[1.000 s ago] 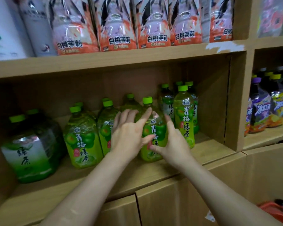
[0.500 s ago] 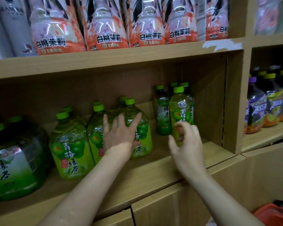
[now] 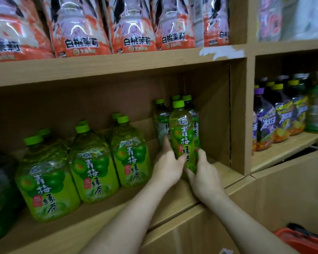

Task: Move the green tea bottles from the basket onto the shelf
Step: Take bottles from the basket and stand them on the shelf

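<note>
**Q:** Head view: what do the two hands do?

**A:** The left hand point(image 3: 168, 166) and the right hand point(image 3: 203, 174) close from either side on the lower body of a slim clear plastic bottle of yellow-green tea with a lime-green cap point(image 3: 182, 138). The left thumb presses the front of the label; the right fingers curl round the far side. The bottle stands upright near the front of the light wooden shelf board point(image 3: 226, 176), at the right end of the compartment, just in front of three similar slim bottles point(image 3: 161, 121).

**Q:** Where are the other task items?

**A:** Three squat, wide clear plastic bottles of the same green tea point(image 3: 92, 162) stand in a row to the left, apart from the hands. A corner of the orange plastic basket point(image 3: 301, 241) shows at lower right; its contents cannot be seen.

**Q:** How is the held bottle likely to handle?

**A:** Judged full, so moderately heavy for its size. The thin wall probably yields a little under pressure, and the glossy label film may be slippery. A tall narrow form tips easily, so a grip low on the labelled waist, as shown, suits sliding it; the cap and neck are stiffer but give less control

**Q:** Any neighbours?

**A:** Pink-and-orange drink packs point(image 3: 81, 28) above; purple-labelled bottles point(image 3: 264, 125) in the next bay
</note>
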A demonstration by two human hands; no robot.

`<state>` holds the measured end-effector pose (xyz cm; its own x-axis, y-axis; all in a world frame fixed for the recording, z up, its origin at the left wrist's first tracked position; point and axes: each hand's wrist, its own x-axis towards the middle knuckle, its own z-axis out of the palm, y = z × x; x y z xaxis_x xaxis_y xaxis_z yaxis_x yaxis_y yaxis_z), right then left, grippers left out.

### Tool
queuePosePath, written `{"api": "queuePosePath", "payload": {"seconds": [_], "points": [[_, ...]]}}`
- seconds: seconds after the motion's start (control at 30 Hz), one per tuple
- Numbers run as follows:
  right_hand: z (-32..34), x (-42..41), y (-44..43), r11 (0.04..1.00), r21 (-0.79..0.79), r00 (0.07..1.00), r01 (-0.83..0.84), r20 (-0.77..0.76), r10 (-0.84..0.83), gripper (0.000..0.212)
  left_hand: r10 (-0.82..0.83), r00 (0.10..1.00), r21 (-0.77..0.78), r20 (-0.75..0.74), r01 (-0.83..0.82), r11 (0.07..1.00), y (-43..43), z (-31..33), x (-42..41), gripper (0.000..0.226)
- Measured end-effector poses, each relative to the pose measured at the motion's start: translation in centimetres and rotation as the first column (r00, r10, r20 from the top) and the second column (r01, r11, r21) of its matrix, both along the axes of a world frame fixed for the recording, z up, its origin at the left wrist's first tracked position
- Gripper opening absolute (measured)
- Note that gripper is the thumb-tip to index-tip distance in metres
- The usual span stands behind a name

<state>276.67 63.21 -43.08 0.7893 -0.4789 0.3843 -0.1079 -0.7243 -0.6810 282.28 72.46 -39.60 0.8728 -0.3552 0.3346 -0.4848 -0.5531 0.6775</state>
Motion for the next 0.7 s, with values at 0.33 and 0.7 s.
{"api": "queuePosePath", "payload": {"seconds": [0.33,0.7], "points": [[-0.1,-0.2,-0.2,0.999,0.028,0.998,-0.024,0.057,0.023,0.068,0.270,0.963,-0.112,-0.004,-0.268,0.957,-2.2,-1.2,4.2,0.048],[0.1,-0.8,-1.2,0.974,0.219,0.996,-0.049,0.089,0.030,0.067,0.392,0.919,-0.109,0.037,-0.386,0.916,-4.1,-0.9,5.5,0.044]]}}
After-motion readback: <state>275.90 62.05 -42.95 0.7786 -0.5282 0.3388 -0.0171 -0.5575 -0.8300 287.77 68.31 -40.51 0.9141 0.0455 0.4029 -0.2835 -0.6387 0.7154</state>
